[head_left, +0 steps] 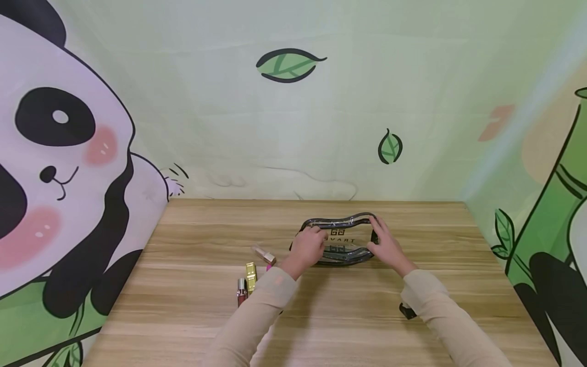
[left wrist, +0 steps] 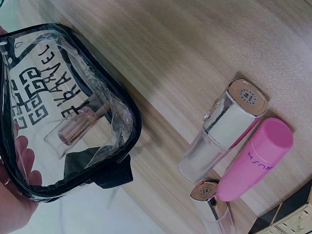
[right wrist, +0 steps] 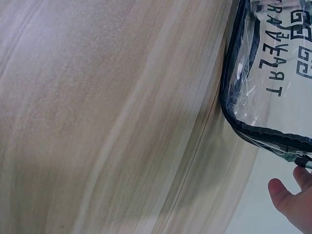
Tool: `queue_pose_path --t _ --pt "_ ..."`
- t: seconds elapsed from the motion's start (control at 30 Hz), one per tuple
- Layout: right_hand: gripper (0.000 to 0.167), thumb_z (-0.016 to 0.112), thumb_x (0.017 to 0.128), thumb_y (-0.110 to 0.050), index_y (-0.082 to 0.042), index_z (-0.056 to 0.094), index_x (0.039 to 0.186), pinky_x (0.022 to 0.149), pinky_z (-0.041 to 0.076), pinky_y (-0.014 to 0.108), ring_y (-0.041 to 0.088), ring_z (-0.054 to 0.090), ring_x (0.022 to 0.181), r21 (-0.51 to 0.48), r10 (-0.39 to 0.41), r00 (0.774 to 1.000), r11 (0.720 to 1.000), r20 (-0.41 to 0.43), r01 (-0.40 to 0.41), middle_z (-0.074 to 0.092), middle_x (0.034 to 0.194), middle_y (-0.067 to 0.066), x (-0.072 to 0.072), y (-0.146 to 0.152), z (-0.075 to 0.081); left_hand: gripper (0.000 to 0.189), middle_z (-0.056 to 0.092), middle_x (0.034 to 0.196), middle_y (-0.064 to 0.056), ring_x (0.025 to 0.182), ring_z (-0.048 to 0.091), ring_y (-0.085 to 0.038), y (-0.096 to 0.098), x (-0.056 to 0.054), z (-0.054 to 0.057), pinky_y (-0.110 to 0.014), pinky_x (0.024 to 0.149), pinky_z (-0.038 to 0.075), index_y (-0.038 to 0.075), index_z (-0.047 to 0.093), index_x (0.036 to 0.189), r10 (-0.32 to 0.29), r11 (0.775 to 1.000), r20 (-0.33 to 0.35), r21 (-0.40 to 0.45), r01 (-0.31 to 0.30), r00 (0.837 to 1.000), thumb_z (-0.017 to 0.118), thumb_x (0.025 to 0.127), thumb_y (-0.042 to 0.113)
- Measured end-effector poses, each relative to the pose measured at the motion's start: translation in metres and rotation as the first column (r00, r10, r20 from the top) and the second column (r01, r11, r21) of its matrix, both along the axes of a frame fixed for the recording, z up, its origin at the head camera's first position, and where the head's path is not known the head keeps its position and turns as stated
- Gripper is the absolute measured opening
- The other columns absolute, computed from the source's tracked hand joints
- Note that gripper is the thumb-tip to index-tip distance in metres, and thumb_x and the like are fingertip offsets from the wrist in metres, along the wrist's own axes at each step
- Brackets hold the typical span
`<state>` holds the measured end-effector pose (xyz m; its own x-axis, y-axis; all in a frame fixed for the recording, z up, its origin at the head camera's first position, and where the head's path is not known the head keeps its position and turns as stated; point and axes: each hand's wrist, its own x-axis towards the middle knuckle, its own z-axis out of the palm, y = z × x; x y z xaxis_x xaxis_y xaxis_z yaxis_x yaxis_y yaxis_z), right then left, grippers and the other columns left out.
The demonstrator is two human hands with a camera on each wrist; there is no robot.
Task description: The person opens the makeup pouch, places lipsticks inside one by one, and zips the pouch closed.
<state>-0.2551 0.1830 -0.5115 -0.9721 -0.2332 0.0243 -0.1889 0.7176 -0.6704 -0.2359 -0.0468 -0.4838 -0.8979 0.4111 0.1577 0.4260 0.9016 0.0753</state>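
A clear zip pouch (head_left: 348, 237) with black piping and printed lettering lies toward the back of the table. My left hand (head_left: 309, 247) grips its left end, with fingers curled at the edge; in the left wrist view some fingers (left wrist: 24, 161) show through the clear plastic. A small lipstick-like tube (left wrist: 78, 126) sits inside the pouch. At the other end my right hand (head_left: 387, 247) has its index finger at the far rim and thumb at the near rim, spread apart. In the right wrist view, its fingertips (right wrist: 280, 190) are close to the pouch's dark zipper end (right wrist: 303, 162).
Left of the pouch lie a clear tube with a shiny cap (head_left: 263, 253), a gold case (head_left: 250, 275) and a dark red lip gloss (head_left: 241, 290). A pink tube (left wrist: 258, 156) is partly behind my left sleeve in the head view. Something black (head_left: 407, 311) shows by my right cuff.
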Motion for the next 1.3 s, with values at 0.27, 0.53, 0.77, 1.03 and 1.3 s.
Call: queue_pose_path --t 0.27,0.53,0.77,1.03,1.3 --pt "0.077 0.048 0.073 -0.013 -0.010 0.015 0.142 0.088 0.036 0.057 0.047 0.024 0.125 -0.001 0.003 1.000 1.000 0.007 -0.003 0.007 0.146 0.021 0.000 0.000 -0.001 0.019 0.063 0.097 0.002 0.087 0.058 -0.016 -0.002 -0.001 -0.005 -0.027 0.073 0.050 0.016 0.064 0.100 -0.017 1.000 -0.054 0.022 0.018 0.998 0.055 0.084 0.018" --pt "0.075 0.048 0.074 -0.012 -0.010 0.016 0.142 0.090 0.034 0.057 0.046 0.022 0.127 -0.016 0.005 1.000 1.000 0.003 -0.005 0.008 0.146 0.020 -0.001 0.000 -0.002 0.019 0.063 0.094 0.004 0.083 0.058 -0.013 -0.008 0.000 -0.008 -0.025 0.071 0.049 0.017 0.064 0.101 -0.052 0.994 -0.138 0.083 0.064 0.989 0.054 0.084 0.017" --pt "0.075 0.048 0.074 -0.012 -0.009 0.016 0.142 0.091 0.033 0.059 0.047 0.022 0.126 -0.013 0.005 1.000 1.000 -0.002 -0.005 0.008 0.146 0.021 -0.002 0.001 -0.002 0.016 0.063 0.091 0.004 0.082 0.057 -0.013 -0.016 0.001 -0.006 -0.024 0.072 0.048 0.015 0.064 0.098 -0.114 0.981 -0.219 0.128 0.144 0.969 0.054 0.084 0.016" --pt "0.075 0.049 0.075 -0.012 -0.008 0.016 0.142 0.092 0.032 0.060 0.047 0.021 0.127 -0.020 0.007 1.000 1.000 0.004 -0.006 0.007 0.147 0.020 -0.002 0.002 -0.003 0.015 0.062 0.087 0.001 0.075 0.057 -0.012 -0.027 0.002 -0.008 -0.025 0.066 0.049 0.012 0.064 0.094 -0.153 0.953 -0.341 0.198 0.230 0.928 0.059 0.080 0.010" --pt "0.075 0.048 0.075 -0.012 -0.008 0.016 0.142 0.090 0.034 0.057 0.046 0.023 0.126 -0.019 0.009 1.000 1.000 -0.011 -0.009 0.008 0.146 0.021 -0.002 0.002 -0.002 0.020 0.062 0.093 0.000 0.084 0.058 -0.013 -0.043 0.002 -0.013 -0.026 0.075 0.049 0.010 0.063 0.101 -0.134 0.947 -0.309 0.238 0.213 0.941 0.055 0.083 0.016"
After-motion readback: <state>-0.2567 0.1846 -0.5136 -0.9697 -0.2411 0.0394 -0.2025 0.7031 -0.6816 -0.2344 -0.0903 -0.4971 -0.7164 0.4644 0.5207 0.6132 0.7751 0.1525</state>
